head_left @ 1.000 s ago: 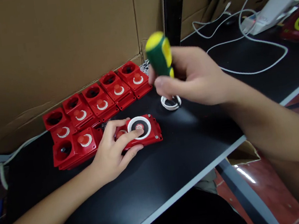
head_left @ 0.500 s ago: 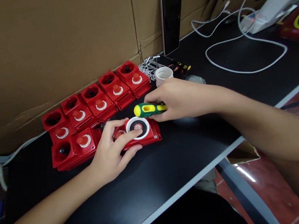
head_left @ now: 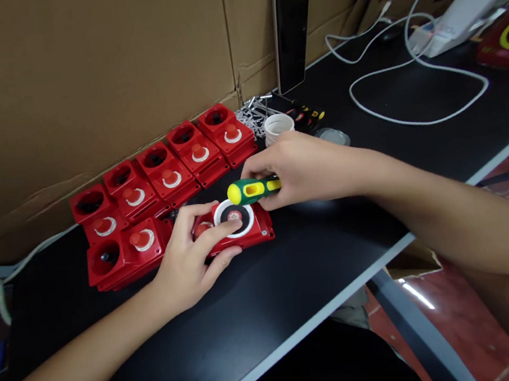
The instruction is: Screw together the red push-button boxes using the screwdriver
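My left hand (head_left: 193,258) rests on a red plastic housing (head_left: 259,226) on the black table, its index finger laid across the white ring (head_left: 233,216) on top. My right hand (head_left: 301,169) is closed around a green and yellow screwdriver (head_left: 247,189), held almost level. The yellow butt of its handle points left, just above the white ring. The screwdriver's shaft is hidden inside my hand.
Several red housings (head_left: 159,178) with red buttons sit in rows against the cardboard wall (head_left: 80,76). A white cup (head_left: 278,126), loose screws (head_left: 253,112), a leaning phone (head_left: 291,26) and white cables (head_left: 407,70) lie behind my right hand. The table edge (head_left: 343,294) runs diagonally.
My right hand brought the screwdriver down from upright above the table to lying level beside the housing under my left hand. In the last half second it shifted only slightly.
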